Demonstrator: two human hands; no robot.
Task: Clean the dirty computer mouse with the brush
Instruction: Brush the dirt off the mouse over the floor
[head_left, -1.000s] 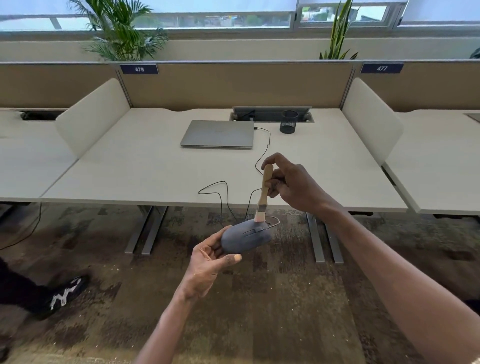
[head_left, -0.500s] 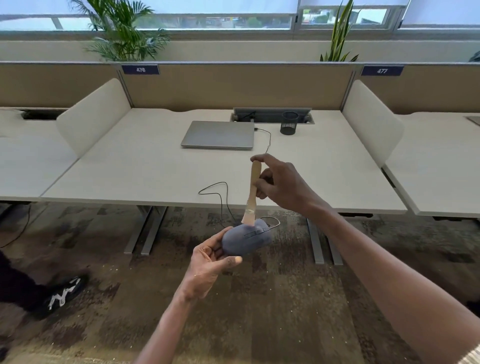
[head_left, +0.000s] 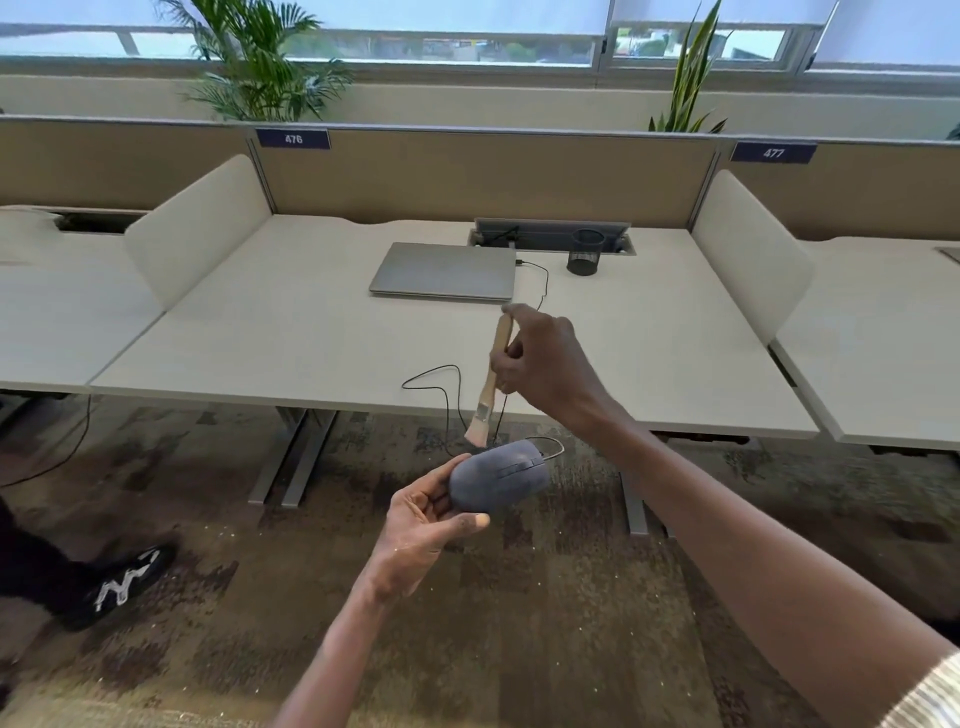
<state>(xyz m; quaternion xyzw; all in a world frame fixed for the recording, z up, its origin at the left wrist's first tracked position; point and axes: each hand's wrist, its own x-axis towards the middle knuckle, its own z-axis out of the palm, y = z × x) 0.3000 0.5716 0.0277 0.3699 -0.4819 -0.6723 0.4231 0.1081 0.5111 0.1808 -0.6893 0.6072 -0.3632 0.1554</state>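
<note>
Tabletop (head_left: 311, 338), pale and wide, bounded at the rear by a tan partition (head_left: 483, 176) and at each side by a curved divider; its near edge runs just behind the hands. Patterned carpet floor (head_left: 519, 623) fills the foreground, with open room below and around both forearms. On the tabletop, well apart from the hands: a closed grey laptop (head_left: 444, 270) and, to its right, a black mesh pen cup (head_left: 586, 252). A black cable (head_left: 447, 384) loops over the near edge and runs down toward the computer mouse (head_left: 498, 480). Left hand (head_left: 426, 525), palm up, held over the floor in front of the near edge: fingers closed around the rear of the dusty blue-grey mouse, thumb below it, the button end pointing away and to the right. Right hand (head_left: 545, 364), above the mouse: fingers pinched on the wooden handle of the brush (head_left: 491, 384), which hangs nearly upright, bristles down, their tips just above the mouse's top; contact cannot be told.
</note>
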